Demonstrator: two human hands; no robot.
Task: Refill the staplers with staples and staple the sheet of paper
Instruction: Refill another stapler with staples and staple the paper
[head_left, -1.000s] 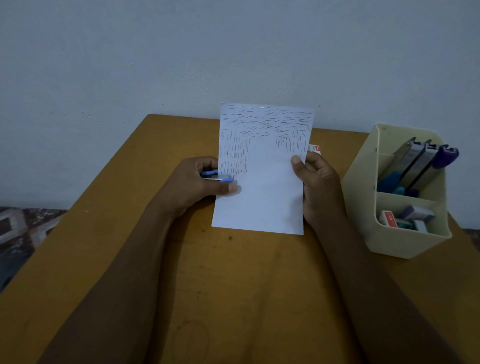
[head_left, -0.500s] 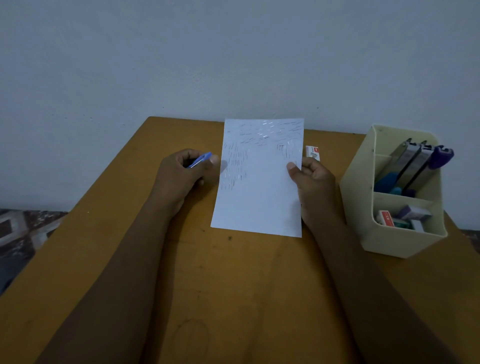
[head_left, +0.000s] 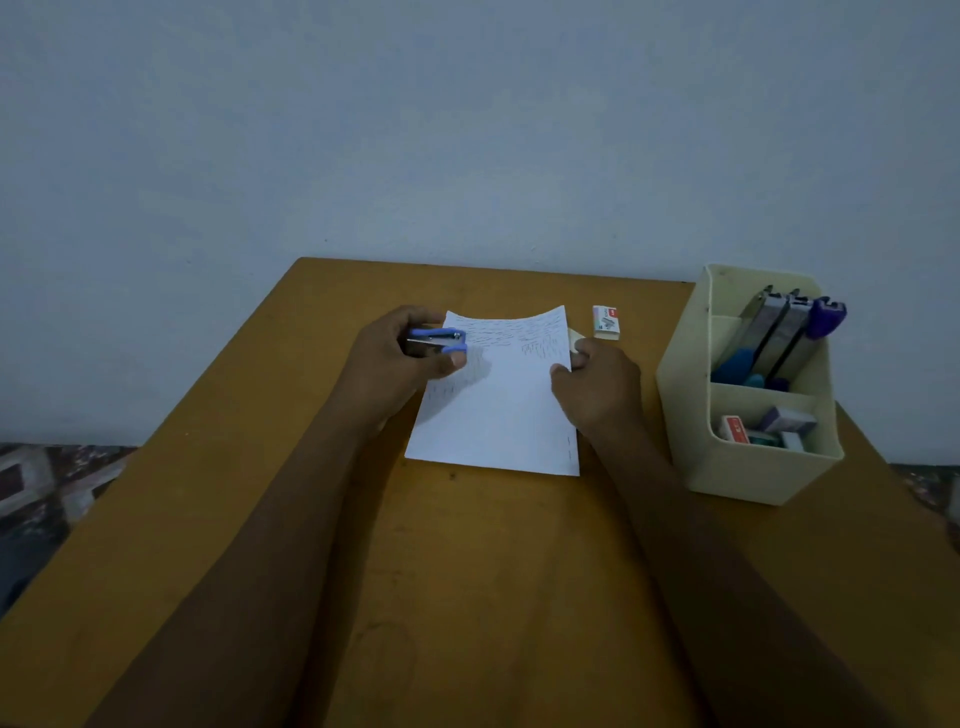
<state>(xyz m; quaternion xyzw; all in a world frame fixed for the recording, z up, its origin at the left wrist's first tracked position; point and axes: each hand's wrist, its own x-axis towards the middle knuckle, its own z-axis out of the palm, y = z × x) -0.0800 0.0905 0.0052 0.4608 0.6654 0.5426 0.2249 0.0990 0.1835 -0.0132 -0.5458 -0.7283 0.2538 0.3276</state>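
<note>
Right of your right hand (head_left: 597, 389): tall organizer (head_left: 748, 467) blocks the way, staplers (head_left: 779, 332) sticking up from it. Just beyond that hand: small box (head_left: 605, 322). Between your hands: paper (head_left: 498, 415). Left of your left hand (head_left: 400, 358) and nearer you: bare table (head_left: 208, 519), open passage. Beyond both hands: wall (head_left: 467, 156).

Cannot see rear of blue stapler (head_left: 435, 342), buried in left hand (head_left: 395, 366). Cannot read print on staple box (head_left: 606, 322), too small. Cannot identify cream scrap (head_left: 574, 339) half hidden behind sheet of paper (head_left: 498, 410) at right hand (head_left: 597, 395).
</note>
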